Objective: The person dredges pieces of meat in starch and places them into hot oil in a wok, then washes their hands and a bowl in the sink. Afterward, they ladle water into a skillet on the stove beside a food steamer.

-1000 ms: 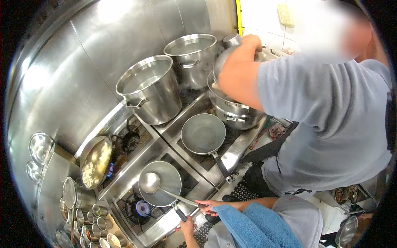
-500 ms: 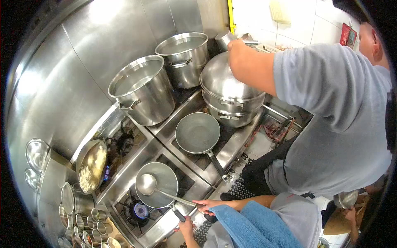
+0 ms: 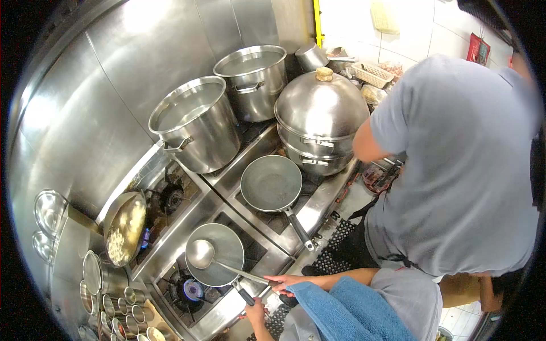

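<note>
At a steel stove (image 3: 176, 243), a rigid, probably weighty pan (image 3: 228, 246) right of a near flame (image 3: 193, 290) is best held by the handle (image 3: 246, 296) the left grip (image 3: 256, 311) clasps, the right grip (image 3: 282, 283) grasping a lighter-looking ladle (image 3: 200, 253).

There are two big tall pots (image 3: 200, 145) (image 3: 261, 96), two grey pans (image 3: 227, 273) (image 3: 270, 184) with long handle, one pan with food (image 3: 118, 244) inside, one domed lid (image 3: 318, 108), one ladle (image 3: 200, 254), one blue towel (image 3: 352, 310), one cream basket (image 3: 371, 75) and two blue flames (image 3: 193, 290) (image 3: 145, 236).
</note>
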`<action>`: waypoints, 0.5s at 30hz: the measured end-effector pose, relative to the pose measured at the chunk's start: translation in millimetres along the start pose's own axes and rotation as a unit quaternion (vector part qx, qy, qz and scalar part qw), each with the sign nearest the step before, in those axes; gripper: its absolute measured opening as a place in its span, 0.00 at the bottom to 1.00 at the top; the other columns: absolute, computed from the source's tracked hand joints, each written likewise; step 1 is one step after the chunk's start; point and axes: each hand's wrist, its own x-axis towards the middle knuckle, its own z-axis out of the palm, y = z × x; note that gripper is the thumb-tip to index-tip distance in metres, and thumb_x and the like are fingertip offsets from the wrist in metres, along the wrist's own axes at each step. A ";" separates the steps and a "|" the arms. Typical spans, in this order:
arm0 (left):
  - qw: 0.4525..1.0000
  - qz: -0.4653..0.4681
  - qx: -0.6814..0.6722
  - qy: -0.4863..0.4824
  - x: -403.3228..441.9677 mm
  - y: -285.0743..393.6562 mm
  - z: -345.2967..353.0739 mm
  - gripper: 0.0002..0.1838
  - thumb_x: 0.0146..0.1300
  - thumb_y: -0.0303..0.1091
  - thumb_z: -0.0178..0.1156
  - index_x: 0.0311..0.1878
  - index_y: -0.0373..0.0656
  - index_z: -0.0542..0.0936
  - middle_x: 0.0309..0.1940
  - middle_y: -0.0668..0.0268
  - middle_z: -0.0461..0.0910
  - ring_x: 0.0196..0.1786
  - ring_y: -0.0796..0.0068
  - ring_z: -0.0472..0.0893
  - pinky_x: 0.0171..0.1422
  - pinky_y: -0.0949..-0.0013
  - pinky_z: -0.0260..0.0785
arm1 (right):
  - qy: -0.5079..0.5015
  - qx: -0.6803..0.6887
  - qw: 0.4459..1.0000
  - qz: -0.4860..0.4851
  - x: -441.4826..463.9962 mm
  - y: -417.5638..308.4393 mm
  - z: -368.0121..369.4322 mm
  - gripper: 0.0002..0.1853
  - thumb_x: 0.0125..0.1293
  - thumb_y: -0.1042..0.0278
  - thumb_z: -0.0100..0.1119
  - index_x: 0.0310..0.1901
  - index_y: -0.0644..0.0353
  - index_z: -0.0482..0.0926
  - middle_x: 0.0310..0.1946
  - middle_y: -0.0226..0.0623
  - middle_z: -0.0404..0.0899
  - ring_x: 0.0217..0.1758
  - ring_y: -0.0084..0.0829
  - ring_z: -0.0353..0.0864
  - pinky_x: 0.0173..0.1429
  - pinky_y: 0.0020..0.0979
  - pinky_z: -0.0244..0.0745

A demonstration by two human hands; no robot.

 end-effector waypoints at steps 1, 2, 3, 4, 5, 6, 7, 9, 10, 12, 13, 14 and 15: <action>1.000 0.001 0.001 0.001 1.0 -1.3 -0.5 0.08 0.59 0.30 0.57 0.35 0.36 0.71 0.14 0.67 0.68 0.10 0.76 0.66 0.13 0.71 0.61 | 0.001 0.004 1.000 0.001 -0.6 -1.0 0.9 0.36 0.68 0.61 0.53 0.73 0.34 0.46 0.21 0.25 0.63 0.17 0.16 0.60 0.19 0.19 0.57; 1.000 0.003 0.002 0.001 2.0 -2.6 -0.8 0.08 0.59 0.30 0.57 0.35 0.36 0.71 0.15 0.67 0.68 0.10 0.76 0.66 0.13 0.71 0.61 | 0.003 0.008 1.000 0.003 -1.0 -1.7 1.3 0.36 0.68 0.61 0.53 0.73 0.34 0.46 0.21 0.25 0.63 0.17 0.16 0.60 0.19 0.19 0.57; 1.000 0.005 0.000 0.002 2.8 -3.6 -1.1 0.08 0.58 0.29 0.57 0.35 0.36 0.71 0.15 0.67 0.69 0.10 0.76 0.66 0.13 0.71 0.61 | 0.001 0.012 1.000 0.005 -0.8 -2.0 1.5 0.36 0.68 0.62 0.53 0.73 0.34 0.45 0.21 0.25 0.63 0.16 0.16 0.61 0.19 0.19 0.58; 1.000 0.008 -0.002 0.001 3.7 -4.7 -1.3 0.07 0.58 0.29 0.57 0.35 0.36 0.71 0.15 0.66 0.69 0.10 0.76 0.66 0.13 0.71 0.61 | -0.001 0.017 1.000 0.007 -0.4 -2.4 1.7 0.37 0.68 0.62 0.53 0.73 0.34 0.45 0.21 0.25 0.63 0.16 0.16 0.61 0.18 0.19 0.58; 1.000 0.011 -0.004 0.001 4.6 -5.6 -1.5 0.07 0.58 0.29 0.57 0.35 0.36 0.71 0.16 0.66 0.69 0.10 0.76 0.66 0.13 0.72 0.61 | -0.002 0.022 1.000 0.009 -0.3 -2.4 1.9 0.37 0.68 0.62 0.53 0.73 0.34 0.45 0.21 0.25 0.64 0.16 0.16 0.61 0.18 0.19 0.58; 1.000 0.012 -0.003 0.002 5.6 -6.5 -1.7 0.07 0.58 0.28 0.57 0.36 0.35 0.71 0.16 0.66 0.69 0.11 0.76 0.66 0.13 0.72 0.61 | -0.003 0.021 1.000 0.005 0.1 -1.6 1.6 0.37 0.68 0.62 0.53 0.73 0.34 0.45 0.21 0.25 0.64 0.16 0.16 0.61 0.18 0.20 0.58; 1.000 0.014 -0.002 0.003 6.6 -7.3 -1.9 0.07 0.58 0.28 0.57 0.36 0.35 0.71 0.16 0.66 0.69 0.11 0.77 0.66 0.13 0.73 0.61 | -0.003 0.020 1.000 0.002 1.0 -0.2 0.8 0.37 0.68 0.62 0.53 0.73 0.34 0.45 0.21 0.25 0.64 0.16 0.16 0.61 0.18 0.20 0.58; 1.000 0.014 0.000 0.003 4.4 -4.6 -1.3 0.07 0.58 0.27 0.57 0.36 0.35 0.71 0.16 0.66 0.69 0.11 0.77 0.66 0.13 0.73 0.61 | -0.003 0.015 1.000 -0.002 2.0 1.7 -0.3 0.37 0.68 0.63 0.53 0.73 0.34 0.45 0.21 0.25 0.64 0.16 0.16 0.61 0.19 0.20 0.59; 1.000 0.013 0.000 0.002 2.6 -2.8 -0.6 0.07 0.58 0.27 0.57 0.35 0.35 0.71 0.16 0.66 0.69 0.11 0.77 0.66 0.13 0.73 0.61 | -0.003 0.011 1.000 -0.003 2.3 2.3 -0.7 0.37 0.68 0.63 0.53 0.73 0.34 0.45 0.21 0.25 0.64 0.16 0.16 0.61 0.19 0.20 0.59; 1.000 0.014 -0.006 -0.002 2.1 -2.6 -0.5 0.07 0.58 0.27 0.57 0.35 0.35 0.71 0.16 0.66 0.69 0.11 0.77 0.66 0.13 0.74 0.60 | -0.003 0.007 1.000 -0.007 1.3 1.8 -0.7 0.36 0.68 0.63 0.53 0.73 0.34 0.45 0.21 0.25 0.64 0.17 0.16 0.61 0.19 0.19 0.59; 1.000 0.016 -0.013 -0.005 4.1 -5.7 -1.7 0.07 0.58 0.27 0.56 0.35 0.35 0.71 0.16 0.66 0.69 0.11 0.77 0.66 0.13 0.74 0.60 | -0.002 0.006 1.000 -0.009 0.3 0.7 -0.5 0.36 0.68 0.63 0.53 0.73 0.34 0.45 0.21 0.25 0.63 0.17 0.16 0.62 0.20 0.19 0.60; 1.000 0.018 -0.021 -0.008 4.0 -5.7 -1.6 0.06 0.58 0.27 0.56 0.35 0.34 0.71 0.16 0.66 0.69 0.11 0.77 0.66 0.13 0.74 0.60 | -0.002 0.011 1.000 -0.008 0.0 1.5 -0.8 0.36 0.68 0.63 0.53 0.73 0.35 0.46 0.21 0.25 0.63 0.17 0.16 0.62 0.20 0.19 0.60; 1.000 0.018 -0.020 -0.008 3.6 -5.4 -1.3 0.06 0.58 0.27 0.56 0.35 0.34 0.71 0.15 0.66 0.69 0.11 0.77 0.66 0.13 0.74 0.60 | -0.002 0.015 1.000 -0.008 -0.2 2.3 -1.1 0.36 0.68 0.63 0.53 0.73 0.35 0.46 0.21 0.25 0.63 0.17 0.16 0.62 0.20 0.19 0.60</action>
